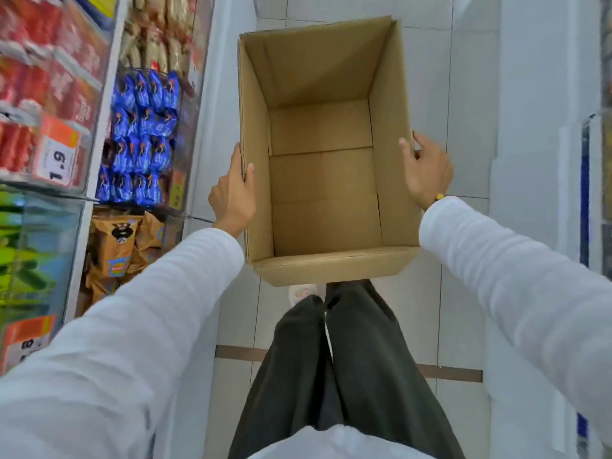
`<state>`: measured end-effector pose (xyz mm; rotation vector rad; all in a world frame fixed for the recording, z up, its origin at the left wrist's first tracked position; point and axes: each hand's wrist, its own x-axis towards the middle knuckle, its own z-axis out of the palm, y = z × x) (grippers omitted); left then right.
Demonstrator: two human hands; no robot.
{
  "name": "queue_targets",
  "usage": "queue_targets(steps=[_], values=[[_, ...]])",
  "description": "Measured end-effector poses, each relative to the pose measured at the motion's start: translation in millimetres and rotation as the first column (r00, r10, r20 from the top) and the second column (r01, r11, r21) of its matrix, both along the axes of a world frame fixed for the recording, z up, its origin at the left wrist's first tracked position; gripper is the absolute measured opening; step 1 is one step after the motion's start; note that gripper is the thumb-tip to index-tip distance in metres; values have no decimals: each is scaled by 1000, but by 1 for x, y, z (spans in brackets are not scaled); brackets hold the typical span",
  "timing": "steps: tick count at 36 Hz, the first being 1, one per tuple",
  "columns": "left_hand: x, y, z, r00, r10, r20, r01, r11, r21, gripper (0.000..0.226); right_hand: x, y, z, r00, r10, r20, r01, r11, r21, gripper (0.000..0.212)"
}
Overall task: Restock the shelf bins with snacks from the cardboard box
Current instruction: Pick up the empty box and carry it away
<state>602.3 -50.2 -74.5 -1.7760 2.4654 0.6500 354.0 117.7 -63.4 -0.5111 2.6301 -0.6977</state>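
An open cardboard box (324, 180) hangs above the white tiled floor in front of me, and its inside is bare cardboard with no snacks in it. My left hand (233, 197) grips the box's left wall, thumb hooked over the rim. My right hand (427, 170) grips the right wall the same way, thumb inside the rim and fingers down the outside. On the left stand the shelf bins: one holds several blue snack packets (142, 140), the one below holds orange-brown snack bags (122, 246).
Further left, clear bins hold red packets (49, 77) and green packets (23, 260), with orange price tags (59, 150) on the fronts. Beige snack bags (159, 31) fill the bin beyond the blue ones. A white fixture (536, 127) lines the aisle's right side.
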Motion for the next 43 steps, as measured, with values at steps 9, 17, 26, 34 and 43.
queue_targets(steps=[9,17,26,34,43], values=[[-115,-104,-45,998,46,40,-46,999,11,51,-117,-115,-56,990,24,139,-27,999,21,49],[-179,-199,-151,995,57,85,-57,998,-3,50,-173,-205,-164,973,-16,230,8,999,32,47],[-206,-300,-332,996,57,63,-59,998,23,50,-192,-293,-342,971,-56,234,62,998,-17,45],[-207,-356,-462,991,128,36,-129,990,54,48,-187,-352,-476,971,-13,241,17,1000,-17,42],[-208,-383,-476,973,228,-30,-222,967,126,47,-185,-382,-492,958,-33,285,56,996,-71,49]])
